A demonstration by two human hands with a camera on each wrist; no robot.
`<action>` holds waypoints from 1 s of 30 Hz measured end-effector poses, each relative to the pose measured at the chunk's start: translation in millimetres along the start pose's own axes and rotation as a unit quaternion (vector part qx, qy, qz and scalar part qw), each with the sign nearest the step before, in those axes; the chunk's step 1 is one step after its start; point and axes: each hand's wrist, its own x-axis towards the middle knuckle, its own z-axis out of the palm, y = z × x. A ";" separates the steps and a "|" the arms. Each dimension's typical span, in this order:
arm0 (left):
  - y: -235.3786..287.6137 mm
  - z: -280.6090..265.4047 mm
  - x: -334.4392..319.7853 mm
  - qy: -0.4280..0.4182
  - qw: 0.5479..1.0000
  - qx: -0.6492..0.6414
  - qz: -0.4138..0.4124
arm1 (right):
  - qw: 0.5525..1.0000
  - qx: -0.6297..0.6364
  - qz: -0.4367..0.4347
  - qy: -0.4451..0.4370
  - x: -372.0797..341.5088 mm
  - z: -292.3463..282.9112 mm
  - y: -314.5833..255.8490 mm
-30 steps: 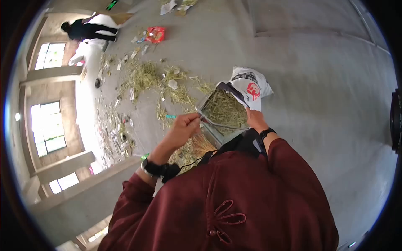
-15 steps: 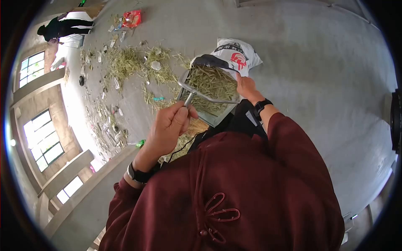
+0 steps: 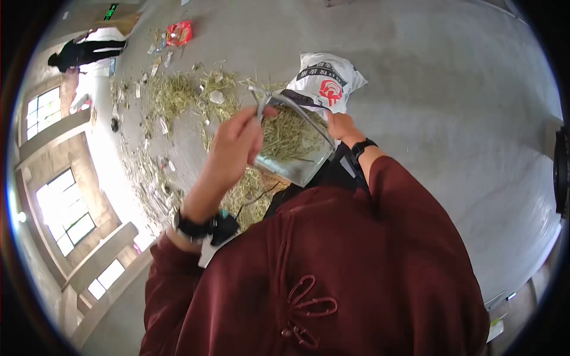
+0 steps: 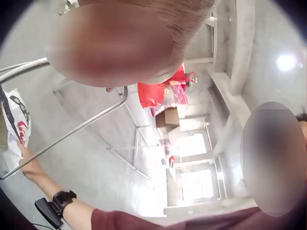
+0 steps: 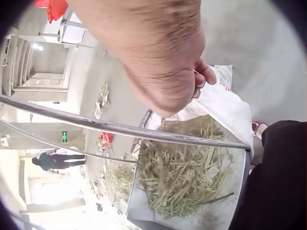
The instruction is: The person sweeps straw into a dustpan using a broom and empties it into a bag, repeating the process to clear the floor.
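A metal dustpan (image 3: 297, 171) with a wire-like handle (image 3: 304, 113) holds a heap of dry straw (image 3: 288, 136). My left hand (image 3: 233, 145) grips the handle at its upper end, above the pan's left side. The mouth of a white woven sack (image 3: 332, 77) with red and black print meets the pan's far edge. At the sack's near rim, my right hand (image 3: 344, 127) pinches the fabric. The right wrist view shows the straw (image 5: 182, 177) lying toward the sack mouth, with bare metal nearer the body. In the left wrist view, my left hand (image 4: 115, 43) is largely blurred.
Loose straw (image 3: 172, 95) and litter spread over the concrete floor to the left. A red bag (image 3: 179, 34) lies farther off. Another person (image 3: 86, 53) in dark clothes stands at the far left, near the windows.
My left hand has risen and moved forward, swinging the handle up toward the sack. More bare metal shows at the pan's near end. The right hand keeps hold of the sack rim.
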 end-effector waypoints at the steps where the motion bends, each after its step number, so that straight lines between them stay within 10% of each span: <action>1: 8.9 8.3 -11.3 -0.012 0.997 -0.066 -0.034 | 1.000 0.000 0.003 -0.003 3.5 -5.4 4.4; 27: 1.4 -4.1 1.0 -0.019 0.999 -0.013 -0.039 | 1.000 0.007 0.001 -0.016 -10.9 -3.5 0.8; 30: 19.0 -3.4 -26.6 -0.048 0.985 -0.153 -0.069 | 0.999 0.010 0.015 -0.042 -21.8 1.3 -3.5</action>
